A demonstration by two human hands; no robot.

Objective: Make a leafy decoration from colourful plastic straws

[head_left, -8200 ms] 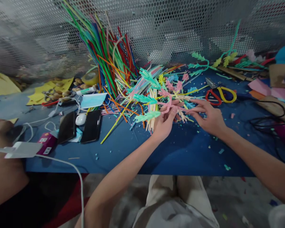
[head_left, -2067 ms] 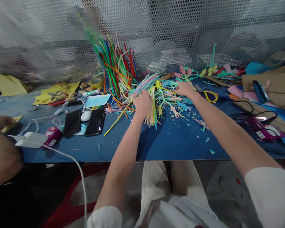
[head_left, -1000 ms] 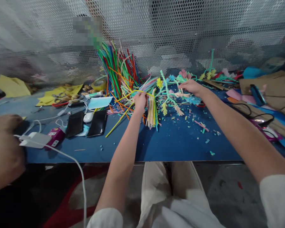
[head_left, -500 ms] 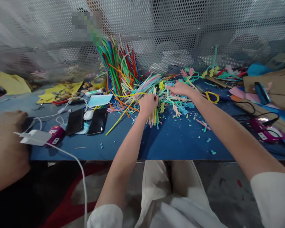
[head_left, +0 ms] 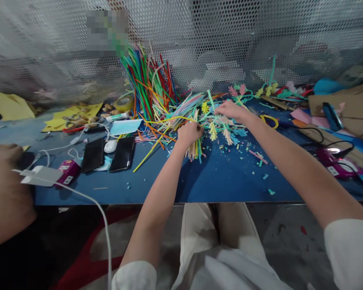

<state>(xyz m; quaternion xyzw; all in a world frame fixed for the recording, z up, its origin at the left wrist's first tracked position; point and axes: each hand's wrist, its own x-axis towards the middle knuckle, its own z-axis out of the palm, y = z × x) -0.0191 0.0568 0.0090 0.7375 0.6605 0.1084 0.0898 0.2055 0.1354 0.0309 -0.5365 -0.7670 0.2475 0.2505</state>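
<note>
My left hand (head_left: 189,135) is closed with its fingers curled, over a bundle of short cut pipe cleaners (head_left: 194,151) in pale yellow, pink and green. What its fingertips grip is hidden. To its right, my right hand (head_left: 231,111) pinches a mint-green pipe-cleaner sprig (head_left: 211,101), whose stem end points up left of the fingers. Around and below that hand are pipe-cleaner leaves: yellow ones (head_left: 212,132), a cream one (head_left: 228,137) and blue ones (head_left: 237,135). A pile of pastel pipe cleaners (head_left: 189,105) lies behind both hands.
Tall coloured pipe cleaners (head_left: 148,82) stand at the back against a perforated metal screen (head_left: 230,36). Leftward are a blue mask (head_left: 125,127), two phones (head_left: 123,154), a white charger (head_left: 42,176) and another person's arm (head_left: 9,193). Yellow-handled scissors (head_left: 270,121) and cardboard (head_left: 341,104) lie rightward.
My right hand has shifted slightly up, and a mint-green stem now stands upright beside its fingers. Yellow leaves below have moved. My left hand stays nearly in place. The other person's hand moved slightly left.
</note>
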